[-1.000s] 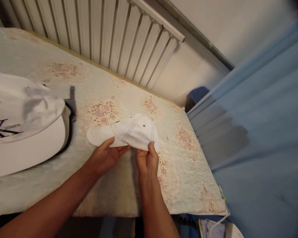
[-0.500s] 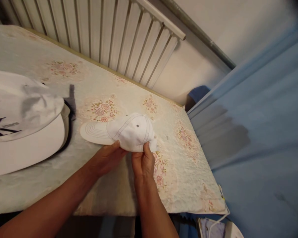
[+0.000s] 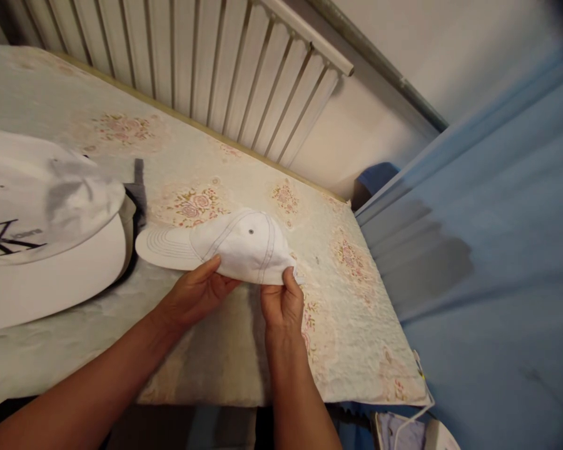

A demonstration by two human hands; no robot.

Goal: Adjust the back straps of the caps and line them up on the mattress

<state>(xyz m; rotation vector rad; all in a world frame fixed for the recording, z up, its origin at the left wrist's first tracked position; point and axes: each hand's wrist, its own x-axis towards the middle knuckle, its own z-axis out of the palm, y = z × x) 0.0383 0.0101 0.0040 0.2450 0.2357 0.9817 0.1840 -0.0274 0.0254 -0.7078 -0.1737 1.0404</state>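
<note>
A white baseball cap (image 3: 244, 247) with dark stitching is held over the floral bed cover, its brim pointing left. My left hand (image 3: 199, 290) grips its lower edge near the brim, thumb on the outside and fingers underneath. At the back end of the same edge, my right hand (image 3: 284, 303) pinches the cap between thumb and fingers. The inside of the cap is hidden. To the left lies a larger white cap (image 3: 51, 225) with dark lettering on its front, apart from both hands; a dark edge shows beneath it.
The quilted floral cover (image 3: 356, 350) spreads over the bed. White slatted rails (image 3: 182, 69) run along the far side. A blue curtain (image 3: 511, 250) hangs at the right. Below the bed's front right corner is a box with folded cloth (image 3: 406, 431).
Both hands have drawn apart slightly along the cap's edge. The cap looks more stretched out, its brim shifted left and its back end a little right.
</note>
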